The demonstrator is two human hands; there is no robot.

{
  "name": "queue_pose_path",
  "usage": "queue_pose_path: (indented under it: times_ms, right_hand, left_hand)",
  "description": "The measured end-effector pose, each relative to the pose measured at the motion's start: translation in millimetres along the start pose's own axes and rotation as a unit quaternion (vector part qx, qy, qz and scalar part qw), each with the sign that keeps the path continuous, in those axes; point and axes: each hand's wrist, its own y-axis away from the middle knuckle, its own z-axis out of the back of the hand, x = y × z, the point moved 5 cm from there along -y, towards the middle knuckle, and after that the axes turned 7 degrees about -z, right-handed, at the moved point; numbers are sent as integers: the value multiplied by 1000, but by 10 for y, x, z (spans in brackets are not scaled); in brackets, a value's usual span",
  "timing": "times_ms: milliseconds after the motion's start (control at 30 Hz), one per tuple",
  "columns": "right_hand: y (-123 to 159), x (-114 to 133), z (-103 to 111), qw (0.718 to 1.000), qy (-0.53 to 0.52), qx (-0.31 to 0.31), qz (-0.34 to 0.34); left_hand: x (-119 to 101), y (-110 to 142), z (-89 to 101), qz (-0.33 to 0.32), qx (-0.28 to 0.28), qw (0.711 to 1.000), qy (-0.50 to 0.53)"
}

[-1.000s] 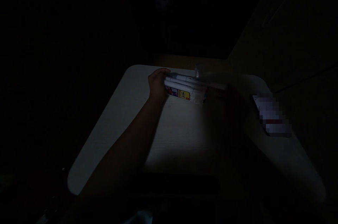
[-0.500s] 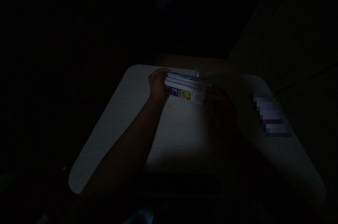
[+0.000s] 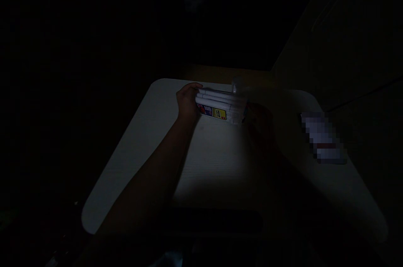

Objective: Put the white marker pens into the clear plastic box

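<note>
A clear plastic pouch of white marker pens [image 3: 217, 98] lies sideways above the far part of the table, with a yellow and dark-blue label on its near side. My left hand [image 3: 188, 101] is closed around the pouch's left end. At the right end, where dark and coloured pen tips or caps show faintly, my right hand [image 3: 261, 124] is in deep shadow. Its fingers are close to that end, but whether they grip anything is too dark to make out. A loose flap of clear plastic [image 3: 234, 85] sticks up at the back of the pouch.
The pale table [image 3: 208, 153] has rounded corners and is lit mostly in the middle. A phone-like object [image 3: 323, 139], blurred into blocks, lies near its right edge. Beyond the table everything is nearly black, with a wall at the right.
My right hand has shifted slightly left, closer to the pouch's end. The pouch and my left hand have barely moved.
</note>
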Motion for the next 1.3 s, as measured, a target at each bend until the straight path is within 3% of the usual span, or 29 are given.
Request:
queue_pose_path:
  times_ms: [133, 300, 500, 733, 933, 1000, 1133, 1233, 1300]
  right_hand:
    - [-10, -26, -47, 1000, 7, 1, 15]
    - [-16, -35, -122, 999, 3, 37, -37]
    - [0, -165, -279, 989, -87, 48, -111]
    - [-10, -318, -402, 955, -237, 35, -174]
    - [-134, -239, -478, 914, -328, 5, -238]
    - [-224, -147, -443, 918, -328, -21, -222]
    - [-484, 58, -264, 954, -259, -56, -138]
    - [-665, 112, -56, 972, -185, -94, -112]
    - [-753, 128, 57, 981, -144, -80, -106]
  left_hand:
    - [4, -2, -1, 10, -8, 1000, 4]
    - [-2, -8, 18, 15, -24, 1000, -14]
    - [0, -5, 12, 18, -20, 1000, -10]
    - [-18, 6, 8, 31, -15, 999, 9]
    - [-57, 38, 12, 36, -38, 998, 26]
    - [-56, 36, 15, 39, -51, 997, 32]
    - [-15, 36, -7, 48, -47, 996, 53]
    - [-10, 77, -75, 31, 1, 998, 59]
    - [-28, 127, -139, 8, 52, 998, 43]
